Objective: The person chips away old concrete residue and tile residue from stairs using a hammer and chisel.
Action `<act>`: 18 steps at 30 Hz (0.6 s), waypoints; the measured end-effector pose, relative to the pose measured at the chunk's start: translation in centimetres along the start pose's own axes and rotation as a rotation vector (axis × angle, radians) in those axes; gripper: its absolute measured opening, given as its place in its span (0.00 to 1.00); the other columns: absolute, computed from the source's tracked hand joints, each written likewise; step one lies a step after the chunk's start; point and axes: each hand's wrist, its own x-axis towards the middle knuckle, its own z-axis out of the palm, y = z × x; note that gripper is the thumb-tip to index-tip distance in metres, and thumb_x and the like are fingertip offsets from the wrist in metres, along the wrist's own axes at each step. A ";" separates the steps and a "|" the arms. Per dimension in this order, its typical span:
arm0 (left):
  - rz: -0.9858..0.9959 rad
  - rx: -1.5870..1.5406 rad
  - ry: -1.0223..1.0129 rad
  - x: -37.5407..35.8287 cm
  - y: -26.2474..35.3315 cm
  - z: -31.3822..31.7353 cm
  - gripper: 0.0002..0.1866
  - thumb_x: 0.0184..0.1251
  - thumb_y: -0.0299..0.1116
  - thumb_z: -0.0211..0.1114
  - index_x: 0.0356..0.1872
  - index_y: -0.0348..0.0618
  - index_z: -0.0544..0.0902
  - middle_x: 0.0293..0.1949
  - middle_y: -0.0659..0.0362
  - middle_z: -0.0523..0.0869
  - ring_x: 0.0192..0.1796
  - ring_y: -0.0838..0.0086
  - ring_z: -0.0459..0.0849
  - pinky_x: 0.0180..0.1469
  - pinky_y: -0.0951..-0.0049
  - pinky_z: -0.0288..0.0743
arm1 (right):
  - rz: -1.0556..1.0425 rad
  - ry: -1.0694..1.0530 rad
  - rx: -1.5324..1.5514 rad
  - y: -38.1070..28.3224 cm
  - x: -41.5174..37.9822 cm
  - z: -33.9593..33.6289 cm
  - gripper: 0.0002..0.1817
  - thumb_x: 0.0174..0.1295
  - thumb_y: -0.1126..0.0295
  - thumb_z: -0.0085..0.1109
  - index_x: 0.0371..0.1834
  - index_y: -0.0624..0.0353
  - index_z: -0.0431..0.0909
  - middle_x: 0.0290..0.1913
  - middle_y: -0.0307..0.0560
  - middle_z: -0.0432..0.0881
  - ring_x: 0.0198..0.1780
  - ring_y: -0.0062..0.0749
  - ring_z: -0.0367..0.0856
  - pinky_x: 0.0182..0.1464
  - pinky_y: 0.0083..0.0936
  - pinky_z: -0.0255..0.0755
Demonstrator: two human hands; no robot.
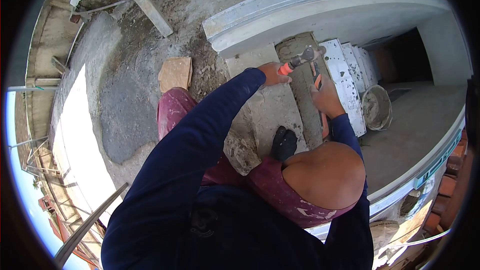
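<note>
My left hand (274,74) is closed around a chisel with an orange grip (285,69); its lower end is hidden behind the hand and sleeve. My right hand (327,96) grips the black and orange handle of a hammer. The metal hammer head (309,55) lies sideways right at the chisel's orange end, overlapping it in this view. Beneath both hands run a pale concrete step (272,102) and a strip of rough grey mortar (301,92). My dark-covered foot (284,142) rests on the step beside the right forearm.
A paint-spotted white stair tread (345,90) borders the mortar, with more steps descending beyond. A mortar-stained bucket (376,107) stands beside them. The low curved white wall (260,25) rises ahead. On the left are a brown tile piece (176,73) and a leaning post (142,2).
</note>
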 end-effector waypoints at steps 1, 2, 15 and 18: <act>0.028 0.006 0.028 0.0 0.1 0.2 0.32 0.59 0.60 0.67 0.49 0.38 0.81 0.48 0.43 0.85 0.53 0.51 0.83 0.56 0.58 0.73 | 0.064 -0.118 0.020 0.0 -0.6 0.2 0.09 0.63 0.71 0.58 0.37 0.67 0.71 0.28 0.57 0.78 0.18 0.43 0.76 0.23 0.37 0.73; 0.061 0.010 0.072 0.9 -0.2 0.3 0.32 0.59 0.60 0.67 0.49 0.38 0.81 0.48 0.43 0.85 0.53 0.51 0.83 0.56 0.59 0.73 | 0.129 -0.236 0.031 0.2 -1.2 0.5 0.08 0.63 0.73 0.58 0.36 0.66 0.71 0.27 0.56 0.78 0.18 0.43 0.76 0.23 0.36 0.73; 0.071 0.002 0.025 0.6 -1.8 2.1 0.28 0.61 0.58 0.66 0.45 0.40 0.79 0.42 0.49 0.85 0.46 0.58 0.82 0.51 0.60 0.72 | -0.112 -0.100 -0.228 -3.2 -1.1 -1.6 0.12 0.61 0.71 0.59 0.40 0.69 0.69 0.31 0.57 0.78 0.17 0.38 0.77 0.21 0.31 0.73; 0.070 0.001 0.034 1.6 -1.7 1.5 0.28 0.62 0.57 0.66 0.47 0.41 0.78 0.43 0.49 0.84 0.47 0.58 0.82 0.53 0.60 0.71 | -0.212 -0.209 -0.162 -2.8 0.2 -4.5 0.12 0.61 0.71 0.59 0.40 0.69 0.70 0.33 0.58 0.78 0.15 0.36 0.74 0.19 0.31 0.71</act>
